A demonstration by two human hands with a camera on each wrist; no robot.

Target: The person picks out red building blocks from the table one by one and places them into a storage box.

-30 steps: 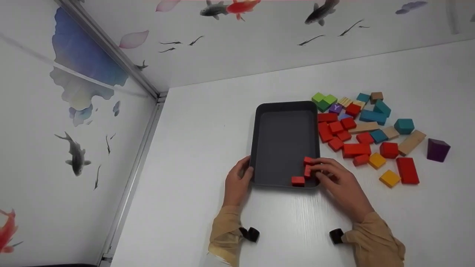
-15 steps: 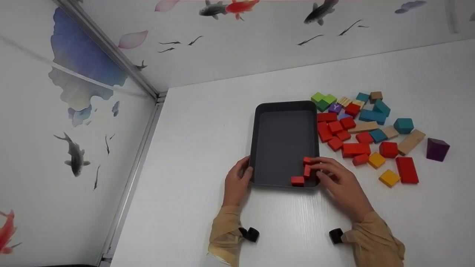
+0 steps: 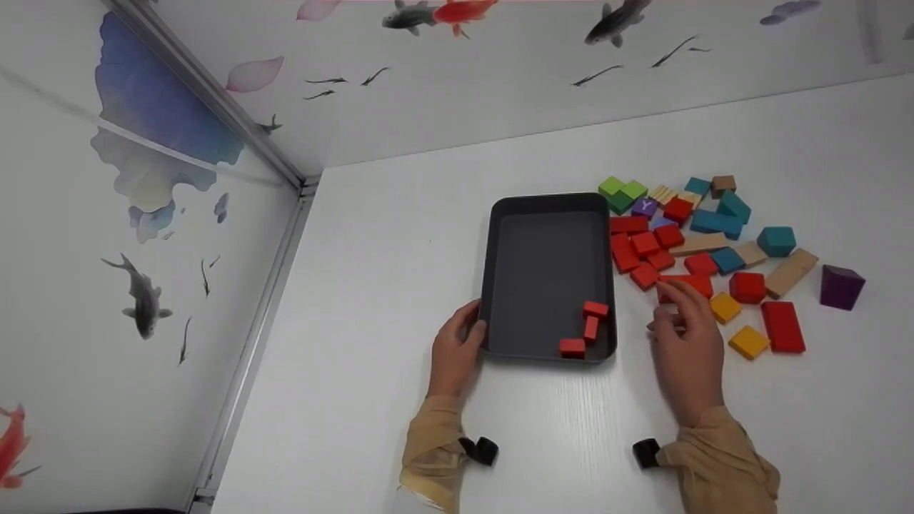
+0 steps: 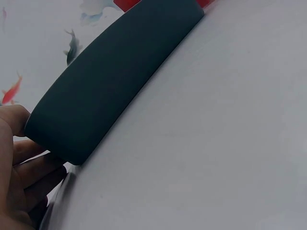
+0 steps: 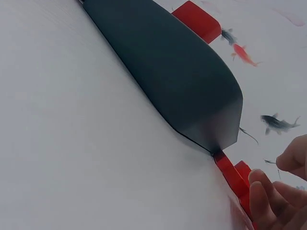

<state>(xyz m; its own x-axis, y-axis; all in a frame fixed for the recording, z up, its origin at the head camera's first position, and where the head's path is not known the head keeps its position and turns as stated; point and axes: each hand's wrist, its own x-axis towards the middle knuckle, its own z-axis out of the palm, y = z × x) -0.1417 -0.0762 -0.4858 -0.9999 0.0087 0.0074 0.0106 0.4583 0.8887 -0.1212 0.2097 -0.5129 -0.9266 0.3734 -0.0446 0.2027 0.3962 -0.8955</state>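
Observation:
A dark grey tray (image 3: pixel 550 278) lies on the table with three small red blocks inside, near its lower right corner; one is the block (image 3: pixel 572 348) by the front wall. The left hand (image 3: pixel 455 353) grips the tray's left side near the front corner; in the left wrist view, thumb and fingers of that hand (image 4: pixel 24 167) are on either side of the tray wall (image 4: pixel 105 81). Right of the tray, the right hand (image 3: pixel 689 350) is at a long red block (image 3: pixel 696 284), partly covering it. Its thumb and fingers (image 5: pixel 283 187) stand apart in the right wrist view, holding nothing.
Red, green, teal, yellow and wooden blocks lie scattered right of the tray, among them a tall red block (image 3: pixel 783 328) and a yellow one (image 3: pixel 750 343). A purple block (image 3: pixel 842 288) stands farthest right. A patterned wall borders the table behind and at left.
The right hand has left the red blocks at the tray's right wall and moved right, over to the loose blocks. The left hand and the tray have stayed put.

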